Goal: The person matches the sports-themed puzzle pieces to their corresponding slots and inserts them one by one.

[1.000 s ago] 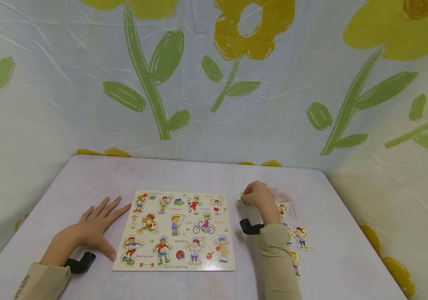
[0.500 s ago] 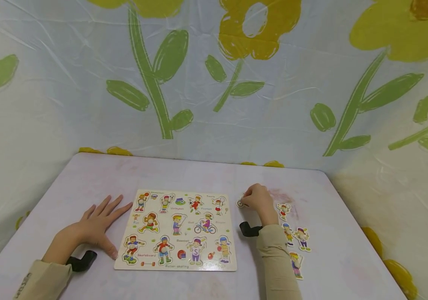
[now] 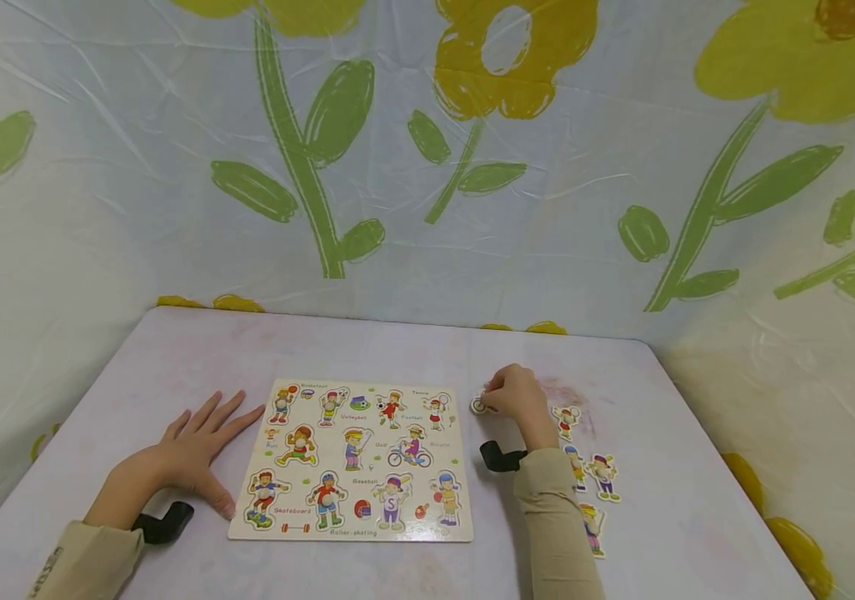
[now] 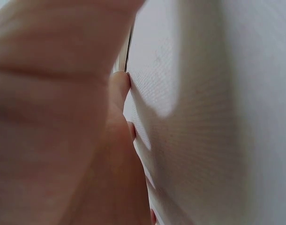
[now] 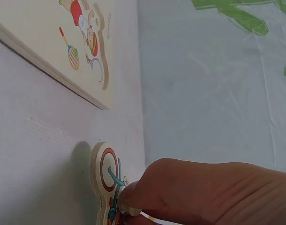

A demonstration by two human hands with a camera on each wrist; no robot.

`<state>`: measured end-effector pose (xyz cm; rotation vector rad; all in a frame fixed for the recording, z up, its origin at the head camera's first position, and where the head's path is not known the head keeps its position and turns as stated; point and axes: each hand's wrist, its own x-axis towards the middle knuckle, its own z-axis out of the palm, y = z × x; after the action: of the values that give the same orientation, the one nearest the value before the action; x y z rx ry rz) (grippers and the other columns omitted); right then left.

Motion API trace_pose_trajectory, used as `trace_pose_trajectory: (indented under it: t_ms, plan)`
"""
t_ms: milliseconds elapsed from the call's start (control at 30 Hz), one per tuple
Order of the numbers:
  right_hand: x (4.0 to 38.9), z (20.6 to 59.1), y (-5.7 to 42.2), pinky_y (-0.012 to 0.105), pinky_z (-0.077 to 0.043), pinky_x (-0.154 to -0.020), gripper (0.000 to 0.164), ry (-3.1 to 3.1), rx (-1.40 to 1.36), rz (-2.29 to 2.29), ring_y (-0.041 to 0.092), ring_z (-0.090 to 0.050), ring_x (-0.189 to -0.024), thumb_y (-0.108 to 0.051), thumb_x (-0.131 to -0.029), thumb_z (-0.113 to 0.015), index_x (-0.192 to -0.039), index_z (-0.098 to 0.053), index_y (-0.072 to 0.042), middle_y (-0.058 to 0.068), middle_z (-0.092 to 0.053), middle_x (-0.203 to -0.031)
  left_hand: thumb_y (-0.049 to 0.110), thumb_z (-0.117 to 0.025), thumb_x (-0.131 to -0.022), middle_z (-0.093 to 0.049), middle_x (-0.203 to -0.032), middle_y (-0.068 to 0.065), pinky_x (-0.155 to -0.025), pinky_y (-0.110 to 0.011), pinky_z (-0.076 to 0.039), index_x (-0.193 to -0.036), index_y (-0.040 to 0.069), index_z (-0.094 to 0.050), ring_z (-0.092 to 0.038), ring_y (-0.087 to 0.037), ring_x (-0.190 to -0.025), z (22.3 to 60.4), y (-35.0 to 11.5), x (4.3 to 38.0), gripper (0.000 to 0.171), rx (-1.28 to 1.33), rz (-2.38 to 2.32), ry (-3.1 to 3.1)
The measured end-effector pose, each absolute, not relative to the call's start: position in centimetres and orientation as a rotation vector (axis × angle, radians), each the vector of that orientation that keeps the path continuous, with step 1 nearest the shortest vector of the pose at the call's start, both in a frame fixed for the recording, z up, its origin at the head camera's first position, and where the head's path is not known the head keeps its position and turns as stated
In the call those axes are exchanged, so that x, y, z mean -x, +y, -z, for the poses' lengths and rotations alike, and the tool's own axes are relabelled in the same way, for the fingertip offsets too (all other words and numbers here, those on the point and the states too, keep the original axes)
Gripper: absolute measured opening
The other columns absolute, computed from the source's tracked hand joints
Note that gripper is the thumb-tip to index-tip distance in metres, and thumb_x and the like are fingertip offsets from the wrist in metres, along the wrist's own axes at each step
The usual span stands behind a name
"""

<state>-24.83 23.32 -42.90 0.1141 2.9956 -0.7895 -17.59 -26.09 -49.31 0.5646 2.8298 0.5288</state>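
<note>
To the left of the board, the left hand [image 3: 183, 454] lies with its fingers spread and holds nothing, thumb near the board's lower left corner; a black device [image 3: 163, 525] sits at the wrist.

The board [image 3: 352, 527] is a cream rectangle with three rows of brightly coloured sports figures in cut outlines, small printed words between them. Pale round knobs show on the runner and the roller-skater; the cyclist is printed in purple on a blue bicycle.

Just right of the board's upper right corner is the bicycle piece [image 5: 105, 180]: thick pale wood, a white border, a brown-rimmed wheel, blue frame and handlebar. The right hand [image 3: 522, 400] pinches it between thumb and finger, hiding much of the rest. Whether it touches the table [image 3: 667, 500] I cannot tell.

Farther right of the board lie a tennis piece [image 3: 566, 422], a blue-capped piece [image 3: 576, 468] and a golfer piece [image 3: 592, 529], the last two partly behind the sleeve [image 3: 558, 517], then a purple-capped baseball piece [image 3: 604, 478].
</note>
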Motion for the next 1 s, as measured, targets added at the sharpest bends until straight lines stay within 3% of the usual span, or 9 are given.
trace_pose_trajectory:
  t_ms: [700, 867, 1000]
  plan:
    - [23.1, 39.3, 20.2, 0.030, -0.046, -0.053, 0.009, 2.982, 0.054, 0.869, 0.020, -0.056, -0.061, -0.013, -0.078, -0.076, -0.075, -0.069, -0.007, 0.004, -0.062, -0.067, 0.080, -0.080, -0.037, -0.006, -0.165, -0.013, -0.104, -0.078, 0.002, -0.157, 0.031, -0.025, 0.007, -0.046, -0.147, 48.6, -25.9, 17.1, 0.141, -0.616, -0.610, 2.813]
    - [22.6, 39.0, 19.1, 0.030, -0.045, -0.051, 0.009, 2.986, 0.120, 0.863, 0.019, -0.055, -0.058, -0.013, -0.077, -0.076, -0.073, -0.069, -0.009, 0.002, -0.061, -0.065, 0.082, -0.079, -0.035, -0.005, -0.166, -0.011, -0.107, -0.076, 0.001, -0.158, 0.034, -0.023, 0.007, -0.043, -0.149, 48.7, -25.8, 17.2, 0.144, -0.578, -0.557, 2.820]
    - [22.2, 38.9, 18.2, 0.030, -0.045, -0.049, 0.010, 2.992, 0.198, 0.847, 0.017, -0.055, -0.055, -0.012, -0.077, -0.076, -0.071, -0.068, -0.009, 0.001, -0.061, -0.063, 0.078, -0.082, -0.036, -0.006, -0.165, -0.016, -0.106, -0.077, 0.002, -0.158, 0.029, -0.025, 0.006, -0.047, -0.147, 48.1, -25.6, 17.0, 0.143, -0.581, -0.588, 2.801]
